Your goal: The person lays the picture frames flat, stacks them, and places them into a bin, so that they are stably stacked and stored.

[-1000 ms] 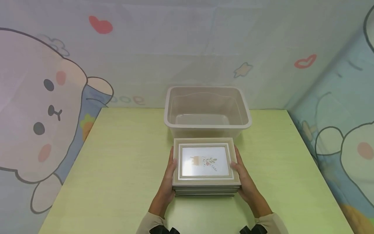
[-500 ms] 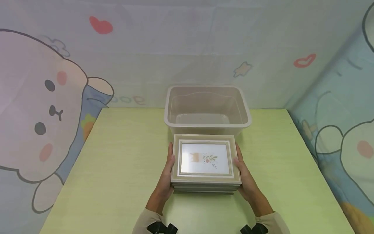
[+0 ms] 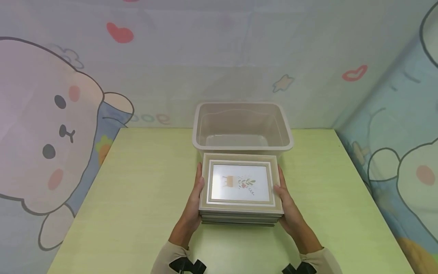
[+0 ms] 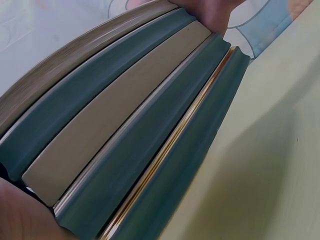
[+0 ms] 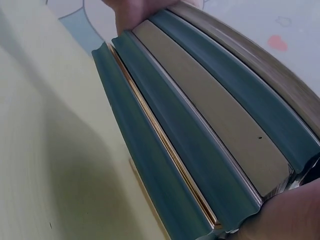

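stack of picture frames (image 3: pixel 240 190), gripped at both ends by left hand (image 3: pixel 193 205) and right hand (image 3: pixel 286 207), is now raised nearer the bin (image 3: pixel 242 127).

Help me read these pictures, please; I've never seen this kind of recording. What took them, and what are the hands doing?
There is no machine here: a person wears three cameras. The head view looks down at a green table. The other two sit on the wrists, so they show the frames' edges very close up. The left hand and right hand grip the two ends of a stack of picture frames; the wrist views show the stack lifted off the table, with fingers curled over its edge. Behind the stack stands a beige plastic tub, with nothing visible inside.
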